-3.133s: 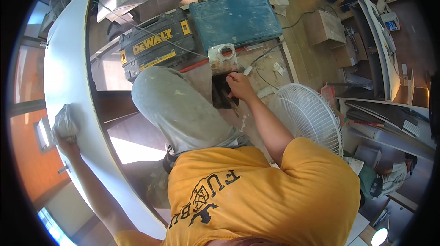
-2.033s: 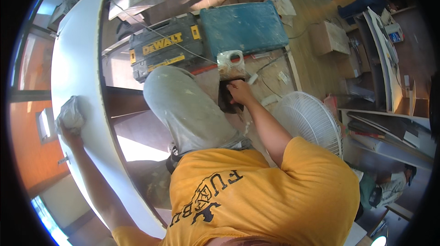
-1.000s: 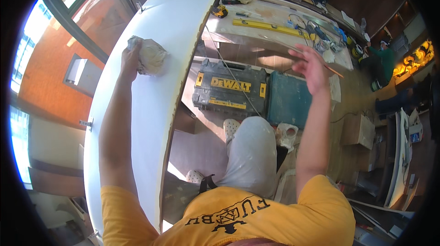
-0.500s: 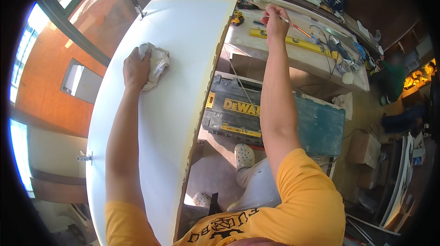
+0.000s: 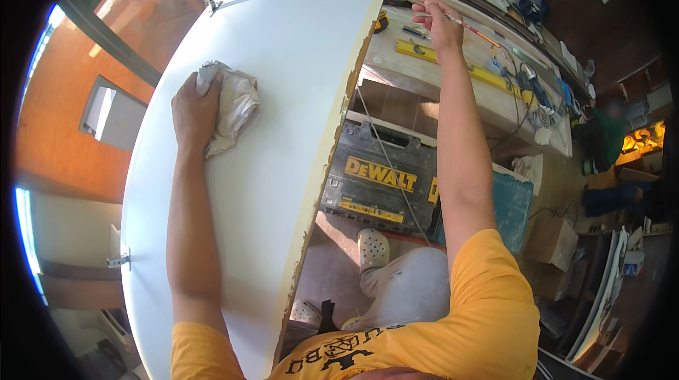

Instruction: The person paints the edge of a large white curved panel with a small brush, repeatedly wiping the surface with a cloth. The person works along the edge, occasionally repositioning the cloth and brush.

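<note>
The left hand [image 5: 192, 107] is closed on a crumpled pale rag [image 5: 232, 102], pressed flat on the white panel [image 5: 269, 132] toward its far end. The right hand [image 5: 440, 22] grips a thin stick [image 5: 472, 30] over the workbench [image 5: 453, 72] beyond the panel's chipped right edge

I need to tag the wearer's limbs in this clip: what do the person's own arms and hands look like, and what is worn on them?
Both arms are bare from the short sleeves of a yellow T-shirt with dark print. The left hand and right hand wear no gloves; no watch or ring shows.
</note>
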Available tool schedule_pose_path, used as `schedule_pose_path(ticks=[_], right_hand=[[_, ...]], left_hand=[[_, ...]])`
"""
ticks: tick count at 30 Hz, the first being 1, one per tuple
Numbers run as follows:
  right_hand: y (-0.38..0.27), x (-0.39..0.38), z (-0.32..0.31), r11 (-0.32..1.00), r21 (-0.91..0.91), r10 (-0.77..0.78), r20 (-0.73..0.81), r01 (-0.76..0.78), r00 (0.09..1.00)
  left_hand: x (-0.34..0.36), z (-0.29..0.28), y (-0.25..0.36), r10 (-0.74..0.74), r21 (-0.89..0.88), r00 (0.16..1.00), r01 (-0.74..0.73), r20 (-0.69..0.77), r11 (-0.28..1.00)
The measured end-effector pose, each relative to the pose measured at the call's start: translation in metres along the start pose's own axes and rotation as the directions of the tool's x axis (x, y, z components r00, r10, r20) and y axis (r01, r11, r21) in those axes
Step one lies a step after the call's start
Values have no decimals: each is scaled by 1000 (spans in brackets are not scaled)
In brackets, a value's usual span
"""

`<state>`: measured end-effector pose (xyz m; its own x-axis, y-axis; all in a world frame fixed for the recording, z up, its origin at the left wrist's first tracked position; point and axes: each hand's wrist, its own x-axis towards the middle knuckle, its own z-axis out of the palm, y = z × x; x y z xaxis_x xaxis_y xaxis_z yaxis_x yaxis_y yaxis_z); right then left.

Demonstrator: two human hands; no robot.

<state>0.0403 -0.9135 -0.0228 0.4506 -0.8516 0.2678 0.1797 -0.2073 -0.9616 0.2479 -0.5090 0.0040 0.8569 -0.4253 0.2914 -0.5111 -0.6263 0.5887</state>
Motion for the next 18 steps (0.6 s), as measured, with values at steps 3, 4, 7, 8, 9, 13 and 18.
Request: schedule_pose_path(ticks=[3, 4, 7, 8, 9, 13, 18], right_hand=[[4, 4, 5, 1000, -26, -4, 7, 4, 1000], [6, 5, 6, 1000, -31, -2, 7, 3, 1000], [7, 7, 7, 998, -55, 10, 17, -9, 1000], [7, 7, 7, 998, -63, 15, 20, -14, 1000], [8, 7, 8, 997, -72, 13, 18, -12, 1000], [8, 7, 9, 997, -81, -1, 14, 2, 1000], [6, 6, 3, 997, -82, -1, -13, 0, 1000]], left_hand=[[-1, 0, -1, 13, -8, 1000, -13, -11, 1000], [-1, 0, 0, 6, -7, 1000, -6, -5, 1000], [0, -1, 0, -16, 0, 1000, 16, 12, 1000], [0, -2, 1, -21, 2, 1000, 21, 19, 1000], [0, -2, 2, -26, 4, 999, 26, 26, 1000], [1, -1, -1, -14, 15, 1000, 14, 14, 1000], [0, -5, 3, -40, 20, 998, 40, 43, 999]])
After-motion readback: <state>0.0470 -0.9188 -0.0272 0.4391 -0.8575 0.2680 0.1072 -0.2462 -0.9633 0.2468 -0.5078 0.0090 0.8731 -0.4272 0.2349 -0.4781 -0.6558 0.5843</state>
